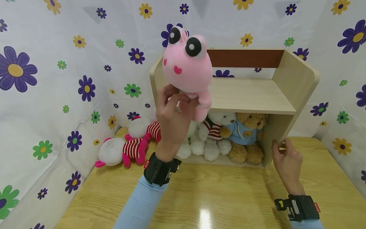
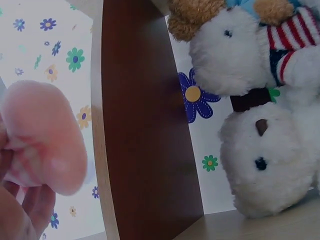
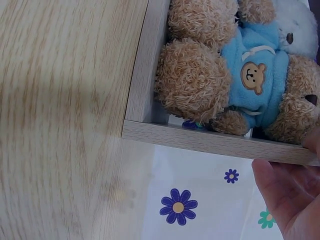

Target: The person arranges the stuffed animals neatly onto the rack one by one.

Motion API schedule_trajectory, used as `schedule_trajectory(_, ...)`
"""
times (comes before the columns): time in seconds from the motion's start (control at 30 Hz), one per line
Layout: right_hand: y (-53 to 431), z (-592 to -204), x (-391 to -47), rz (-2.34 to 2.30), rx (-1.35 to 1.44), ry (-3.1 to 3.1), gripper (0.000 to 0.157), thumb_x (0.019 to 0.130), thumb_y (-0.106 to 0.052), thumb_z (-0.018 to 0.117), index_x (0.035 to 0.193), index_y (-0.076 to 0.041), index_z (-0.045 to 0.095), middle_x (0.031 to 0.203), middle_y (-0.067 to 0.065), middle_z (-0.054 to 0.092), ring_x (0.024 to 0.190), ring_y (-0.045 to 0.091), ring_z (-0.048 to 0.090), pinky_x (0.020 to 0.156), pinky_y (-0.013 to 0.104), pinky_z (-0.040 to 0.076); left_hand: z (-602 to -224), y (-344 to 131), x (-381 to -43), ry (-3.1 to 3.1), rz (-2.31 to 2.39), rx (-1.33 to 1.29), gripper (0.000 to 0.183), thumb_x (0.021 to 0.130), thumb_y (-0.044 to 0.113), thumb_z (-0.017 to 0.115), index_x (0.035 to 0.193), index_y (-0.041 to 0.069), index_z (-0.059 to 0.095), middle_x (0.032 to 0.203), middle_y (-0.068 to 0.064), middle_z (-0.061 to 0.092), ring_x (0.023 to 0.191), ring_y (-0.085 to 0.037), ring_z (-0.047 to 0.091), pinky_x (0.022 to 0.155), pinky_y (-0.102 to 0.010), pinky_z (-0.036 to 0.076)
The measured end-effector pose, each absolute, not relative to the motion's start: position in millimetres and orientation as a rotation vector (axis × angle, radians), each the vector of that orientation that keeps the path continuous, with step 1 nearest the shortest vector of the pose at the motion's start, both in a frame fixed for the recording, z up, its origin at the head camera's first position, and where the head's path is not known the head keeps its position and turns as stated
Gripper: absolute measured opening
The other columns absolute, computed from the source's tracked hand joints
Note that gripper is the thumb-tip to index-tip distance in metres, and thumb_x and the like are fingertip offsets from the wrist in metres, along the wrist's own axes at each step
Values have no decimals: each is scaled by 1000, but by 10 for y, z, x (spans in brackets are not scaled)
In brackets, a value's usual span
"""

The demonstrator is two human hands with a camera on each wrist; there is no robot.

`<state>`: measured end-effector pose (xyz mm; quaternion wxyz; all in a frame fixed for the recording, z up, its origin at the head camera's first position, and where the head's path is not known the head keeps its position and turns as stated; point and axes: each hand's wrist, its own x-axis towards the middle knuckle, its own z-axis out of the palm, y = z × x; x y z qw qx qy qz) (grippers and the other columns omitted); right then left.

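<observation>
In the head view my left hand [image 1: 175, 121] grips a pink frog plush toy [image 1: 187, 71] by its body, in front of the left part of a small wooden shelf [image 1: 254, 95]. The toy has big black-and-white eyes on top and red heart cheeks. In the left wrist view the pink plush [image 2: 47, 135] is held above the shelf board, its face out of sight. My right hand [image 1: 288, 163] pinches the front edge of the shelf's right side panel [image 3: 215, 145], with the thumb on the outer side.
On the lower level sit a brown teddy bear [image 1: 246, 135] in a blue hoodie and white bears, one in a striped top [image 1: 215, 130]. Two white-and-pink plush toys [image 1: 111, 151] in red stripes lie left of the shelf on the wooden table [image 1: 217, 194]. Flowered cloth hangs behind.
</observation>
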<state>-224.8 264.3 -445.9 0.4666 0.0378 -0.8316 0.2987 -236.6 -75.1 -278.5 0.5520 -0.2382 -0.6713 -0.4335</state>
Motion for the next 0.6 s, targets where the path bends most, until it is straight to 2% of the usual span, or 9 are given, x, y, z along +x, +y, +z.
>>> schedule_trajectory(0.23, 2634, -4443, -2251, 740, 95, -2041, 17, 91, -3, 68, 100, 11, 66, 75, 29, 71, 56, 45, 69, 55, 0, 32, -2617, -732, -2524, -1734, -907, -443, 35, 90, 37, 78, 94, 2, 73, 123, -18, 56, 113, -27, 57, 90, -37, 55)
schedule_trajectory(0.37, 2629, -4447, -2245, 728, 106, -2038, 16, 91, -3, 68, 99, 11, 65, 74, 29, 71, 55, 45, 68, 54, 1, 33, -2534, -698, -2616, -1785, -928, -423, 36, 90, 35, 78, 103, 1, 73, 123, -19, 54, 112, -27, 54, 87, -36, 53)
schedule_trajectory(0.6, 2634, -4442, -2237, 730, 97, -2054, 16, 92, -4, 67, 98, 11, 65, 74, 29, 71, 56, 45, 69, 53, 1, 32, -2385, -674, -2792, -1918, -840, -324, 40, 89, 40, 77, 93, 1, 69, 112, -18, 56, 104, -28, 57, 78, -39, 53)
